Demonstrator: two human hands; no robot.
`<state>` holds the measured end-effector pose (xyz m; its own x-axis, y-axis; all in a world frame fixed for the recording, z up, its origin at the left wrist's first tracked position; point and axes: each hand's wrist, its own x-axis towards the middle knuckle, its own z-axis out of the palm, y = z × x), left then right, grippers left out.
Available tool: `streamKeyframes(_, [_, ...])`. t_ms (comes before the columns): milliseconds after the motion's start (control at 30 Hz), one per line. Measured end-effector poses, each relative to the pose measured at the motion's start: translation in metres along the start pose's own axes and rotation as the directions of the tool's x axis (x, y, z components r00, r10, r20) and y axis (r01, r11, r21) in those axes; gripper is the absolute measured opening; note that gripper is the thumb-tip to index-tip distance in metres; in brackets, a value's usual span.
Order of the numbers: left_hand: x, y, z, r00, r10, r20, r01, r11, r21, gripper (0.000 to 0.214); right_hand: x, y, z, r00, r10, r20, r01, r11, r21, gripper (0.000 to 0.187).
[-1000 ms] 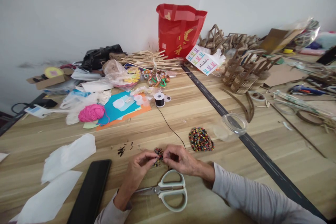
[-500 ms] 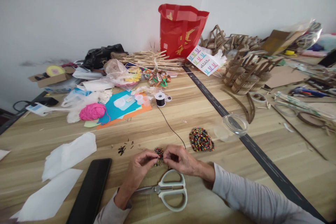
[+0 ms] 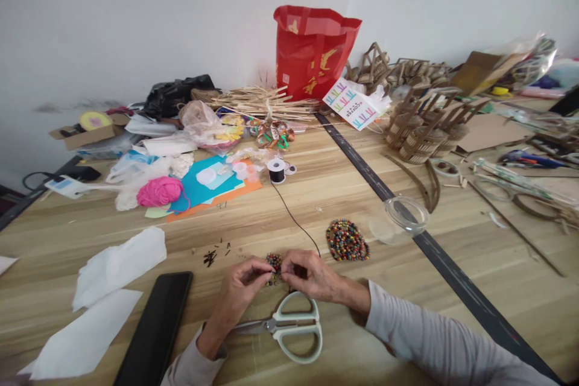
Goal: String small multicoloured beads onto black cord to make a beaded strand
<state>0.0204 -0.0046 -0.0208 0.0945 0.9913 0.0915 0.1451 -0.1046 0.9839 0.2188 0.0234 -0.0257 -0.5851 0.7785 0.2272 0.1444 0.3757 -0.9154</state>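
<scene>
Close together over a small heap of loose coloured beads, my two hands meet in fine pinches. My left hand presses thumb and forefinger on something too small to make out. My right hand pinches the black cord, which runs down from a spool and shows again just below the fingers. Beside the right hand lies a coil of strung multicoloured beads. White-handled scissors rest under the hands, blades pointing left behind my left wrist.
Short black scraps lie left of the beads. A black phone-like slab and white paper pieces are at the left. A clear ring-shaped coil sits right; small woven baskets and a red bag stand behind.
</scene>
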Motion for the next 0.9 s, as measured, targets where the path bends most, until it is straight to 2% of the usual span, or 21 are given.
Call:
streamKeyframes(300, [0.0,-0.0034,0.0013,0.999,0.044,0.019,-0.044,0.998,0.039,0.006,0.0008,0.0019,-0.0008,1.0,-0.015,0.007,0.015,1.0,-0.01,0.004])
streamKeyframes(667, [-0.0001,-0.0026,0.0019,0.996,0.071,0.051,-0.073,0.996,0.05,0.005,0.0008,0.0011,-0.0013,0.999,0.021,0.025,-0.022,0.999,0.043,0.006])
streamKeyframes(900, [0.0001,-0.0012,0.0024,0.995,0.072,0.064,-0.075,0.996,0.057,0.005,0.0013,-0.0004,-0.0023,0.999,-0.024,0.021,0.024,1.0,0.002,0.008])
